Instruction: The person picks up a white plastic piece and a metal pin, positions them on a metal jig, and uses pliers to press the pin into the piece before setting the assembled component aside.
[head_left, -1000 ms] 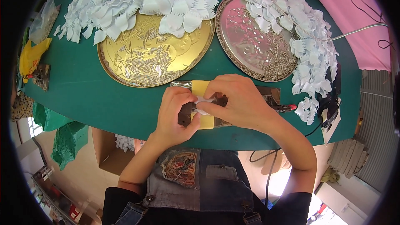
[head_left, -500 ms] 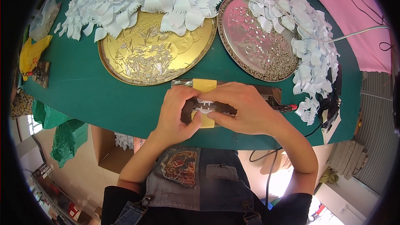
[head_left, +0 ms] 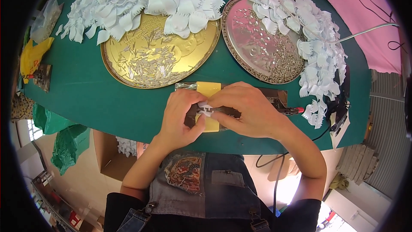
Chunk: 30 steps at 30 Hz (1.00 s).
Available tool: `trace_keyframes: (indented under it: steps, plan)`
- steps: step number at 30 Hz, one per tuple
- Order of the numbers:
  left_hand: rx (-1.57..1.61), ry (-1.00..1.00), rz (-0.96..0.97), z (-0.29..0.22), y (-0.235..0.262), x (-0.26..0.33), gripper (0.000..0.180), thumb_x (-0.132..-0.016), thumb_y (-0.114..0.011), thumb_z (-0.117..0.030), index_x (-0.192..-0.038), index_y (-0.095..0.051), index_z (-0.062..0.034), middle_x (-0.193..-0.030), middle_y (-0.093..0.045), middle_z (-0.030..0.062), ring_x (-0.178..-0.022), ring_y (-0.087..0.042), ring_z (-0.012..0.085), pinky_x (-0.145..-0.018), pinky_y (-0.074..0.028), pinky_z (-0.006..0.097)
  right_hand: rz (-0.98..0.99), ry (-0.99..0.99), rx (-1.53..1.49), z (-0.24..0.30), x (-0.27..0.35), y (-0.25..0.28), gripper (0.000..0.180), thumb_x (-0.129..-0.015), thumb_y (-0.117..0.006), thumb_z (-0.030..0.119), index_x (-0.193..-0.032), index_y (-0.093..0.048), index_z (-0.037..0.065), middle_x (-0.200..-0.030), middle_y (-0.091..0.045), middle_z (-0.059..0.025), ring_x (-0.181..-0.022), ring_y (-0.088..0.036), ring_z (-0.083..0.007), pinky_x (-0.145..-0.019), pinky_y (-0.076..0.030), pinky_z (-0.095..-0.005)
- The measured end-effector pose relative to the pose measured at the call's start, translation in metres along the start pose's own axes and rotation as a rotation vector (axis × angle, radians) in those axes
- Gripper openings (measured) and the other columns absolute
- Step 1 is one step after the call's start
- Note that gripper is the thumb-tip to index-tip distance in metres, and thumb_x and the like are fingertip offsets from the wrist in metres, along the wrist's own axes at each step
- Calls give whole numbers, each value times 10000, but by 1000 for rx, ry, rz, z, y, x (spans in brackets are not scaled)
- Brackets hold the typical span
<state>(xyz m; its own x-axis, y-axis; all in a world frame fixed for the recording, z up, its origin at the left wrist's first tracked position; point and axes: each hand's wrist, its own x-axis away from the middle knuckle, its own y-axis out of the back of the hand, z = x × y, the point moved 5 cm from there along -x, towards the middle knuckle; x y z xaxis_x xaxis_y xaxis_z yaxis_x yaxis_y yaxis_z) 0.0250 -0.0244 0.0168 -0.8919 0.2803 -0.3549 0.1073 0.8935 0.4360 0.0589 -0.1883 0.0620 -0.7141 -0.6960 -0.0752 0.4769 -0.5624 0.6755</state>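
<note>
Two small white plastic pieces with toothed edges [head_left: 207,113] meet over a dark bench fixture banded with yellow tape [head_left: 208,88]. My left hand [head_left: 179,114] pinches them from the left, thumb on the near piece and fingers on the far one. From the right, my right hand [head_left: 249,111] grips the same pair between thumb and fingertips. Their teeth face each other across a narrow gap. Fingers cover the pieces' outer ends and much of the fixture. Whether a pin sits between them is too small to tell.
Beyond my hands lies a gold round tray [head_left: 195,66] with many metal pins; white toothed pieces [head_left: 141,0] heap over its far side. Right of it, a silver tray [head_left: 240,38] bears small metal parts, with more white pieces [head_left: 324,60] alongside. A cable [head_left: 365,36] crosses there.
The two white pieces have come closer together, their toothed edges now almost meeting. Both hands keep their hold, with my fingertips shifted slightly. The whole view has moved a little.
</note>
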Motion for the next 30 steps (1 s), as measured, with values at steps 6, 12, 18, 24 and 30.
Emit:
trace_keyframes:
  steps: [6, 12, 18, 24, 30]
  plan:
    - [13, -37, -6, 0, 0, -1, 381, -696, -695, -26, -1058, -576, -33, -1010, -632, 116, -942, -593, 325, -841, -442, 414, 23, -1, 56, 0, -3, -7, 254, -775, -756, 145, -999, -647, 99, -922, -672, -58, -854, -651, -266, -793, -489, -380]
    - [66, -15, -6, 1, 0, -1, 363, -696, -686, -28, -1042, -577, -37, -1013, -640, 102, -953, -589, 319, -853, -434, 408, -78, 182, 301, 19, 3, -8, 174, -787, -698, 138, -930, -608, 95, -920, -593, -56, -903, -603, -236, -806, -471, -364]
    - [56, -29, 35, -2, 2, -4, 350, -684, -691, -33, -1019, -590, -42, -1015, -637, 96, -953, -579, 310, -857, -421, 399, -164, 192, 235, 15, 9, -14, 147, -774, -695, 123, -903, -628, 103, -889, -563, -39, -881, -587, -202, -825, -429, -352]
    - [30, -31, 29, 0, 0, -2, 349, -683, -709, -44, -1014, -599, -47, -1009, -630, 92, -947, -576, 304, -845, -418, 396, -277, 106, 227, 17, 9, -17, 173, -760, -749, 98, -875, -623, 123, -855, -575, -6, -835, -594, -194, -819, -400, -362]
    - [34, -16, 8, 1, -1, -1, 330, -707, -734, -57, -1009, -602, -49, -1007, -628, 91, -946, -575, 305, -843, -413, 400, -192, -27, 178, 16, 3, -12, 150, -797, -724, 134, -862, -590, 111, -854, -566, -25, -839, -603, -216, -817, -413, -368]
